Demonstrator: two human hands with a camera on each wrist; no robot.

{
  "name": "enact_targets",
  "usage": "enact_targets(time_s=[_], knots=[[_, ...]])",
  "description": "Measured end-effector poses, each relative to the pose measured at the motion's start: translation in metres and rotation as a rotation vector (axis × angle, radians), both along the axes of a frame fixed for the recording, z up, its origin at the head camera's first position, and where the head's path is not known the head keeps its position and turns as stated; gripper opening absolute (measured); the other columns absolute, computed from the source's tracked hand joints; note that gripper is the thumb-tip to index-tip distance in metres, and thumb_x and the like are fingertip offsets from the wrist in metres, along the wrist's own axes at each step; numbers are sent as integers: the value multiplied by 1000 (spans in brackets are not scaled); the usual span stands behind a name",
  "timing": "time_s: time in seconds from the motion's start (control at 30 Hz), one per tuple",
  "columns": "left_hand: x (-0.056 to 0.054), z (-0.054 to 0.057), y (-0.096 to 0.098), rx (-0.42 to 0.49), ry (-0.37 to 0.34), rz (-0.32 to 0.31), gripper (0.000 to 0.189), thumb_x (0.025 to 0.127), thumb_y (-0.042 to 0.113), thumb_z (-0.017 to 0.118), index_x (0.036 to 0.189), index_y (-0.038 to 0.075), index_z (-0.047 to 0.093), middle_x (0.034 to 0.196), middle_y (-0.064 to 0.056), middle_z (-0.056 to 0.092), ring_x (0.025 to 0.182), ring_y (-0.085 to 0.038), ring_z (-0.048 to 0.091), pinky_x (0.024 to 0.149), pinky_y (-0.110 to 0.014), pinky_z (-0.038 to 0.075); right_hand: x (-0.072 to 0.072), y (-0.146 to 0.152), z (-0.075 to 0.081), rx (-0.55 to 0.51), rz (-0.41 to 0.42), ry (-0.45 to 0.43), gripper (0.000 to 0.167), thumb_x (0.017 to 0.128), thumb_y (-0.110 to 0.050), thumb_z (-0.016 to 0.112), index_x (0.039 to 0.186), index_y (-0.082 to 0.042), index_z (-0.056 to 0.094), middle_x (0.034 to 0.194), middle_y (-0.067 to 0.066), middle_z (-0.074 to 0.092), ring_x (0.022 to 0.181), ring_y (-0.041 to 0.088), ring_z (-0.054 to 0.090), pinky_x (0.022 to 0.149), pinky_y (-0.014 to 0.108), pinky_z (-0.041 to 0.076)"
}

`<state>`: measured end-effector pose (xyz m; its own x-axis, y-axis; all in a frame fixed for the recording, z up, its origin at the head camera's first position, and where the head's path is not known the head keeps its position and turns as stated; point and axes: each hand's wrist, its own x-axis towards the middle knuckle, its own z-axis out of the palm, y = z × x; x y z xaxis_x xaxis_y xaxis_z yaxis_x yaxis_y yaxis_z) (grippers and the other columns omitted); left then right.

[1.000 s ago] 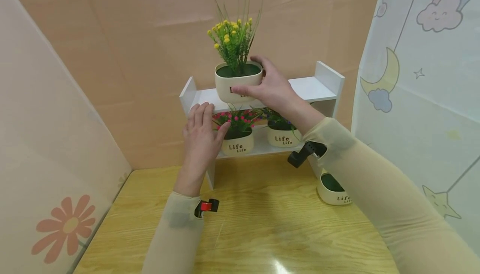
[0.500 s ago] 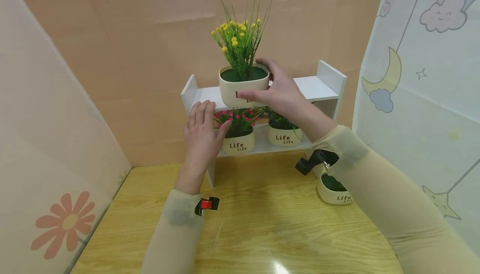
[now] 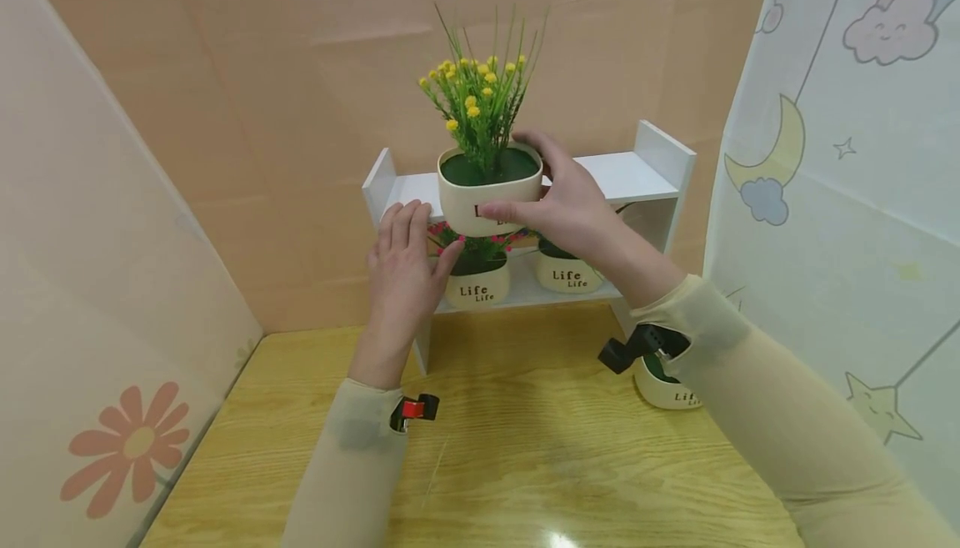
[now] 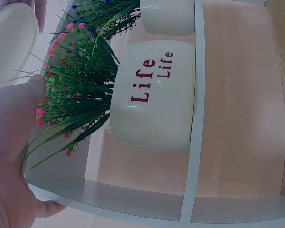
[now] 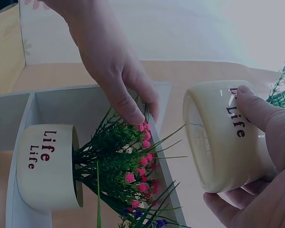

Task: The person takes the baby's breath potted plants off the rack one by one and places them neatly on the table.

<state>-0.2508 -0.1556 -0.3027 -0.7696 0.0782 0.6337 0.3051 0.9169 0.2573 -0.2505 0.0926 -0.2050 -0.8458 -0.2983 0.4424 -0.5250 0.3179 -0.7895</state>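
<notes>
The right hand [image 3: 573, 206], its forearm slanting in over the tabletop's [image 3: 480, 481] right side, grips the pot of yellow flowers [image 3: 480, 166], thumb across the front, fingers around the far side; the pot is held clear of the white shelf [image 3: 626, 174], before its top front edge; the left hand [image 3: 402, 273], palm down, lays fairly straight fingers near that edge's left corner, grasping nothing, thumb spread.
</notes>
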Motion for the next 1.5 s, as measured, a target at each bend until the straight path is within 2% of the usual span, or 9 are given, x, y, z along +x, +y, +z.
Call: enact_targets(time_s=[0.2,0.4,0.53,0.73,0.9,1.03,1.27,1.5], knots=[[-1,-1,1,-6,-6,6,74,110,53,65,166,15,34,172,-8,34,165,-31,16,122,-69,31,6,4,-7,-29,12,3,100,85,-39,99,166,-26,42,154,-2,55,127,26,69,103,48,56],[-2,-1,1,6,-10,3,74,110,51,66,166,14,35,173,-8,33,166,-30,16,122,-69,31,13,10,-14,-56,38,-22,100,86,-35,100,166,-29,41,156,-4,52,125,29,71,96,48,61],[-3,-1,1,8,-10,2,73,110,50,67,166,13,36,173,-8,34,166,-29,15,121,-69,32,18,14,-20,-64,42,-24,101,84,-36,101,165,-30,41,154,-6,54,120,28,74,96,49,61],[-1,0,2,11,-21,1,73,110,49,66,166,13,36,173,-9,33,166,-30,15,122,-69,30,26,19,-28,-39,8,-18,104,85,-33,100,169,-26,38,156,-4,54,123,29,71,99,50,59],[0,1,2,8,-33,9,74,111,51,64,167,12,36,174,-9,32,166,-29,14,124,-68,28,31,22,-35,-50,16,-10,105,85,-25,100,169,-24,38,156,-2,55,125,28,70,97,48,60],[1,2,2,7,-31,11,74,111,52,63,167,12,35,174,-9,32,166,-30,15,125,-67,28,37,26,-40,-59,12,-31,105,85,-25,100,170,-25,37,157,-2,53,129,27,67,99,47,60],[1,2,2,6,-21,8,74,111,52,63,167,12,35,173,-10,32,166,-31,16,124,-68,29,44,31,-52,-73,14,-42,107,84,-22,101,170,-22,37,155,0,56,128,26,68,99,42,58],[1,2,2,1,-23,7,73,112,52,61,167,12,35,174,-9,32,165,-31,16,124,-68,29,51,35,-65,-81,14,-58,108,83,-22,101,170,-21,36,156,1,52,131,28,66,102,48,58]])
